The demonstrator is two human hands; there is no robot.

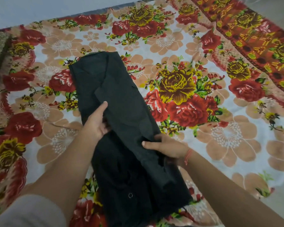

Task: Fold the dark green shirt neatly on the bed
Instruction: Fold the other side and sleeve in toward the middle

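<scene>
A: How far along is the shirt (121, 112)?
B: It lies on the bed (220, 136) as 1 long narrow strip, with the sides folded in. The left hand (95, 123) and right hand (166, 148) each grip 1 edge at the middle. I think the crosswise fold is left.

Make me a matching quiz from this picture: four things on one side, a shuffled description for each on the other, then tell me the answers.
Things:
1. shirt
2. left hand
3. right hand
4. bedsheet

Descriptions:
A. has a red thread round its wrist
B. flower print, lying under everything
C. dark, folded into a long narrow strip
D. holds the shirt's left edge, thumb on top

Pairs: 1-C, 2-D, 3-A, 4-B
</scene>
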